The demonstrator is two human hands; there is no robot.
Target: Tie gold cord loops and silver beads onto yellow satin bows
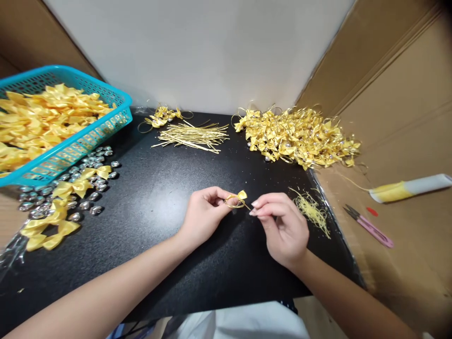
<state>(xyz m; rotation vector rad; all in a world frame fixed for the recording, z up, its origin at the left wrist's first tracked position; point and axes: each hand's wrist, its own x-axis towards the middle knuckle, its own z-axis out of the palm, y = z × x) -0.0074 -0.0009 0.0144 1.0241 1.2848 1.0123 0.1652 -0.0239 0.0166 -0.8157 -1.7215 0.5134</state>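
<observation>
A white cloth (247,322) is cut off at the bottom. Over the black table (226,273), the left hand (203,216) pinches a looped gold string (237,206), hiding part of it. The right hand (286,228) pinches its thin end. A small, shiny yellow bow (242,194) sits on the loop. Farther back, a blue basket (70,145) is cut off.

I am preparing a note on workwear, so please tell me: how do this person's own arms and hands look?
The left hand and right hand are ungloved, and I see no ring worn on the fingers. The left forearm and right forearm are bare to the picture's edge: no sleeve, watch or bracelet shows. The white cloth below may be clothing.
</observation>
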